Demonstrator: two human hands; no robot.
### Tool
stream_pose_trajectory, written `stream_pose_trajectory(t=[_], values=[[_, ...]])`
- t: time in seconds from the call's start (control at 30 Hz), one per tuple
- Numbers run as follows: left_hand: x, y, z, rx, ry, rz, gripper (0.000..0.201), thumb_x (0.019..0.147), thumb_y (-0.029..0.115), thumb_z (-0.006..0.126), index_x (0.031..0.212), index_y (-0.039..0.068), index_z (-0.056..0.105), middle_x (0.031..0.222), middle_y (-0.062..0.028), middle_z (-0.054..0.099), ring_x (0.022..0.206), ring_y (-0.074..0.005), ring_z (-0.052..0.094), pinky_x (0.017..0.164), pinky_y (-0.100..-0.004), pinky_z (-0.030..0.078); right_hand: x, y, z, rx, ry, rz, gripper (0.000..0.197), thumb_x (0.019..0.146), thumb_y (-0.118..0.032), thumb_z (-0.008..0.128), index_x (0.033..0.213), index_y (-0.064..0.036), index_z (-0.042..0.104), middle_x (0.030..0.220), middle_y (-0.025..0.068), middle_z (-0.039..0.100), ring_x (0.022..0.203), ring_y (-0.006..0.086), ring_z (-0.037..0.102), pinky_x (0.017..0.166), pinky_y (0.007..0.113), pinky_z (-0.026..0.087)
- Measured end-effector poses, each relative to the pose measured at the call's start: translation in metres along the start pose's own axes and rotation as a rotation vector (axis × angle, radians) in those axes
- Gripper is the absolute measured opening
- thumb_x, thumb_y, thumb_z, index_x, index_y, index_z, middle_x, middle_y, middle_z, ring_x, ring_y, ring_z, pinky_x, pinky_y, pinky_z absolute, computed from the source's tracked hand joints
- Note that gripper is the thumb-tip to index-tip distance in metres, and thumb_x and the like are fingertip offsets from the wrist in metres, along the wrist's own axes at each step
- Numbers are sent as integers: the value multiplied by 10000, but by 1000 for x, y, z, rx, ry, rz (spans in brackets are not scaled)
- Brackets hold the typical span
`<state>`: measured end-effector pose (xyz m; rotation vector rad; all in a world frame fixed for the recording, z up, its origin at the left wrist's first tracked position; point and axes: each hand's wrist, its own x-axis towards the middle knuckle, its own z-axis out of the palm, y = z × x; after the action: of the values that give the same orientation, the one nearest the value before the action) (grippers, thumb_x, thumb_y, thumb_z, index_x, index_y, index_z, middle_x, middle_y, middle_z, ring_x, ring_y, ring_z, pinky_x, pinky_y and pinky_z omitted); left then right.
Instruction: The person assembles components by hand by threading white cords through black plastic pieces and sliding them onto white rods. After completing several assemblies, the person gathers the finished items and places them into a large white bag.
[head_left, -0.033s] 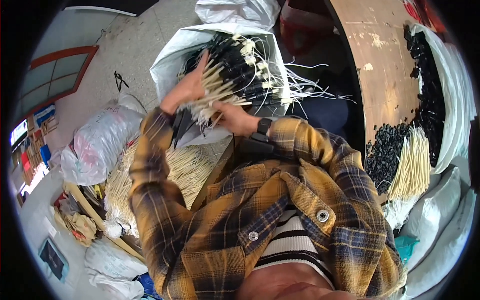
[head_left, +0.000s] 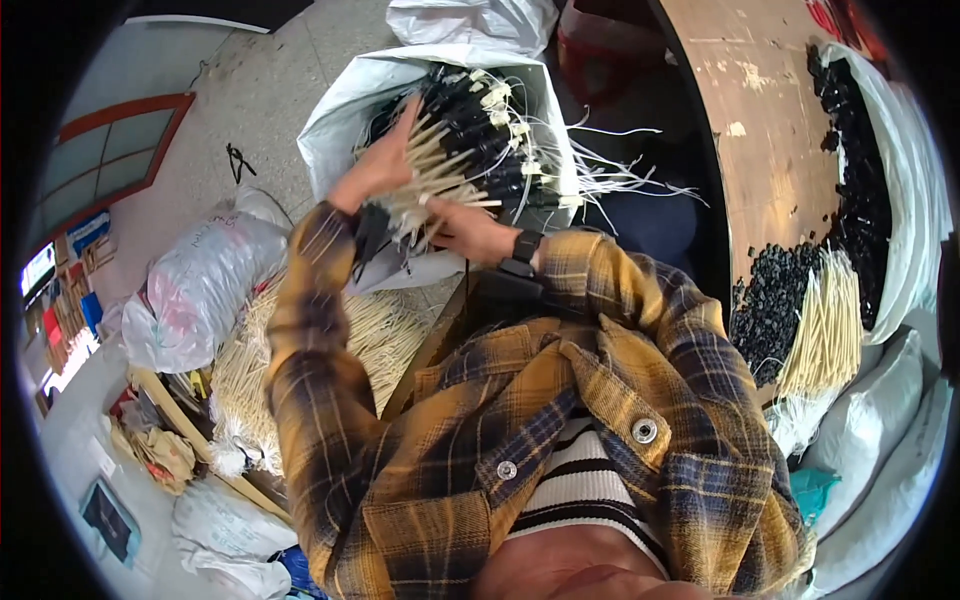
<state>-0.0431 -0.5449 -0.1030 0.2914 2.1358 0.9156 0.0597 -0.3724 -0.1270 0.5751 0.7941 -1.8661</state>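
Note:
An open white sack [head_left: 335,120] stands in front of me, filled with black plastic parts [head_left: 470,130] that have cream tips and trailing white wires. Over its near edge, a bunch of thin cream tubes [head_left: 435,175] fans out between my hands. My left hand [head_left: 385,165] is closed around the bunch's left side, one finger stretched along it; the other fingers are partly hidden. From the right, my right hand [head_left: 472,230] grips the lower end, where loose white strands blur with motion. A dark watch strap [head_left: 525,250] circles my right wrist.
A wooden bench [head_left: 765,150] at the right holds small black pieces [head_left: 775,290], another bundle of cream tubes [head_left: 822,325] and a sack of black parts [head_left: 860,180]. To my left lie a large heap of cream tubes [head_left: 380,345] and a stuffed plastic bag [head_left: 210,270].
My left forearm has shifted slightly right. Both hands stay on the bunch of cream tubes, and the sack's contents have stirred a little.

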Motion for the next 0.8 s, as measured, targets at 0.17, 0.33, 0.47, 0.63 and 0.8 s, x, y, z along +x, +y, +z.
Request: stream_pose_trajectory(t=[0.17, 0.33, 0.47, 0.63, 0.8], values=[[38, -42, 25, 325, 353, 4, 1087, 673, -41, 626, 1511, 222, -14, 1419, -278, 365, 1202, -455, 467, 931, -448, 446, 1, -3, -14, -169, 60, 182, 786, 897, -529, 567, 1408, -8, 276, 1328, 181, 433, 1088, 242, 486, 966, 362, 428], [55, -14, 21, 347, 363, 41, 1031, 680, -15, 612, 1510, 203, 41, 1337, -291, 434, 1208, -475, 443, 973, -470, 419, 37, 16, -64, -477, 22, -17, 614, 900, -430, 585, 1322, -5, 447, 1212, 166, 562, 1025, 254, 566, 911, 355, 458], [11, -36, 27, 491, 424, -77, 1002, 662, 85, 681, 1504, 187, 149, 1416, -228, 377, 1333, -389, 324, 1061, -509, 306, -16, -10, -9, -1039, -98, -196, 350, 867, -293, 603, 1064, -5, 638, 963, 142, 672, 895, 264, 637, 821, 362, 486], [-7, 22, 44, 432, 571, 160, 1055, 591, 198, 784, 1488, 200, 229, 1509, -174, 245, 1389, -373, 220, 1097, -532, 224, -77, -60, -11, -1408, -208, -351, 303, 844, -243, 613, 1048, -22, 649, 1004, 157, 668, 914, 323, 640, 812, 391, 493], [36, 32, 95, 501, 580, 410, 1002, 537, 308, 848, 1410, 368, 358, 1552, -153, 111, 1394, -484, 88, 1065, -663, 119, -123, -94, -29, -1446, -55, -872, 300, 771, -146, 694, 1043, -26, 652, 972, 156, 668, 870, 307, 649, 752, 369, 513]])
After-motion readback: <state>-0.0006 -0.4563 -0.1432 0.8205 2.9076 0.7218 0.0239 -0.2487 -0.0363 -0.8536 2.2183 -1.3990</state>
